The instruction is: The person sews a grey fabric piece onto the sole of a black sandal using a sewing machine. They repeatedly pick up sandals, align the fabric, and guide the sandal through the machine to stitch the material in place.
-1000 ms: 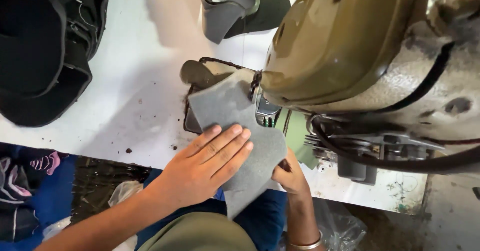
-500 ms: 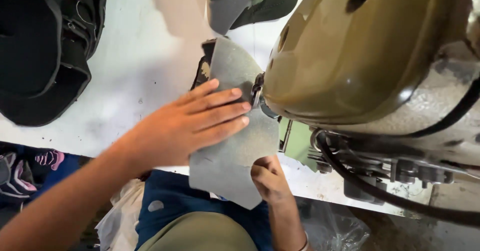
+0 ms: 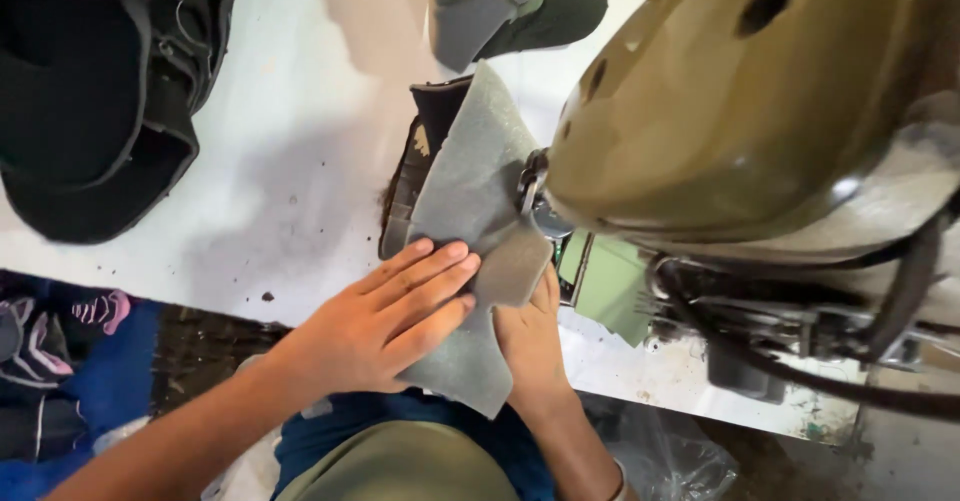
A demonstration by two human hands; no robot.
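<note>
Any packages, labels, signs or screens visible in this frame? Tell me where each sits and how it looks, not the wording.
No labels, signs or screens can be made out.
Clear plastic bag: crumpled, transparent, on the floor below the table edge, lower right of the right hand.
White plastic bag: only a crumpled corner shows, bottom edge, under the left hand's forearm.
</note>
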